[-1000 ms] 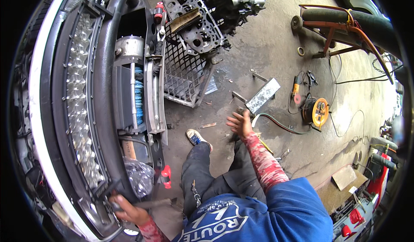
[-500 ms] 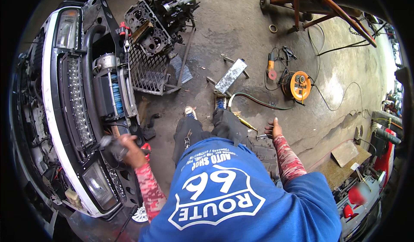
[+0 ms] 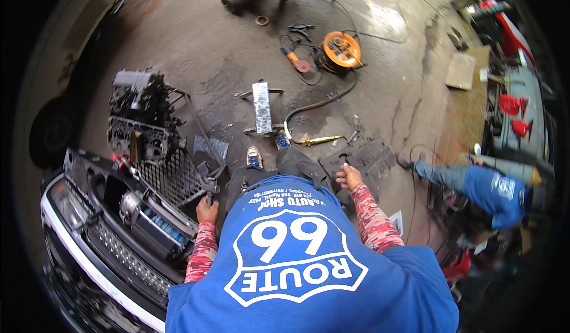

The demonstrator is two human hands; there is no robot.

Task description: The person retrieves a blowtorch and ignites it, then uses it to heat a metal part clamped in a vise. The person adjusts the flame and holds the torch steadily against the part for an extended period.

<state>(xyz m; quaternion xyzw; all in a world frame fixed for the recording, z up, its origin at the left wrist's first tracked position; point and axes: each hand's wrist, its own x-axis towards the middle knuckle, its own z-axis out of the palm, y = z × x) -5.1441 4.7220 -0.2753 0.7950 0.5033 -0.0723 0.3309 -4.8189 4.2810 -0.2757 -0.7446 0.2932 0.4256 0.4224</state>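
My left hand (image 3: 207, 212) is closed around the handle of a hammer (image 3: 209, 187), its head pointing up and away from my body, beside the metal mesh frame (image 3: 172, 175). To the right of my legs hangs my right hand (image 3: 350, 177), its fingers loosely bent and apart with nothing visible in them. Below that hand a dark flat panel (image 3: 371, 162) lies on the floor. A brass cutting torch (image 3: 320, 140) with its hose rests just beyond the panel.
A white vehicle front (image 3: 98, 259) with a winch (image 3: 157, 220) stands at left. An engine (image 3: 139, 116) sits beyond it. Ahead are a low metal stool (image 3: 261, 107), an angle grinder (image 3: 295, 59) and an orange cable reel (image 3: 342, 49). A co-worker in blue (image 3: 499, 193) is at right.
My body has turned right, away from the vehicle front. My left hand has drawn back from it with the hammer. The co-worker has come into view at right.
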